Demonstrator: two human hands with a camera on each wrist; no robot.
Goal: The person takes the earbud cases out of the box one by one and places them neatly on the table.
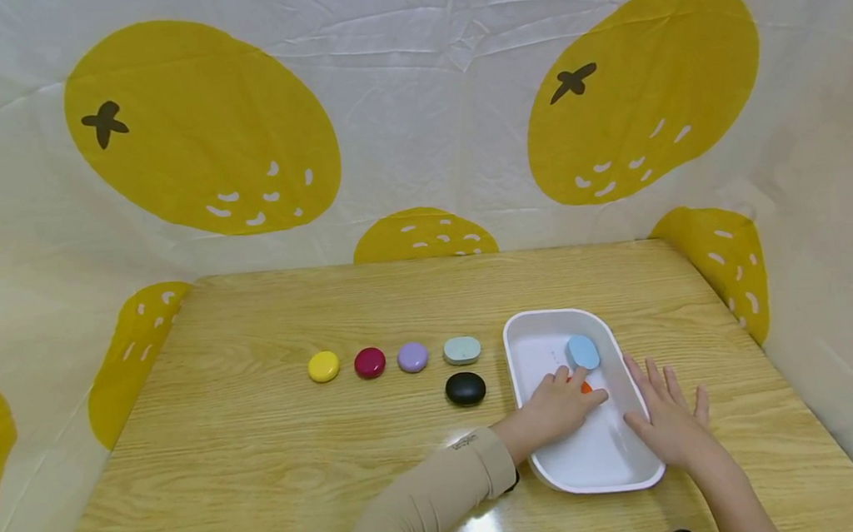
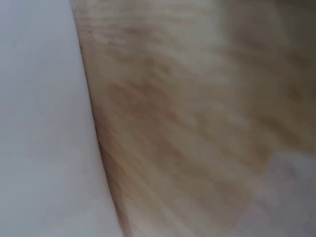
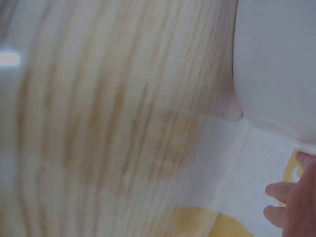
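Note:
A white box (image 1: pixel 549 480), shallow with rounded corners, stands on the table's right half. My left hand (image 1: pixel 564 405) reaches over its left rim, with fingers and thumb around an orange piece (image 1: pixel 586 387) that they mostly cover. Just beyond the fingertips, a light blue rounded piece (image 1: pixel 583 352) lies on the box floor. My right hand (image 1: pixel 676 426) rests along the outside of the box's right wall, fingers spread and thumb at the rim. The right wrist view catches part of that right hand (image 3: pixel 298 197) beside the white box wall (image 3: pixel 276 64).
Left of the box, a yellow disc (image 1: pixel 324 367), a crimson disc (image 1: pixel 370 362), a lavender disc (image 1: pixel 413 356) and a pale green oval (image 1: pixel 461 350) form a row. Below the green oval lies a black oval (image 1: pixel 465 389). A fruit-print cloth (image 1: pixel 416 133) hangs behind the wooden table (image 1: pixel 261 454).

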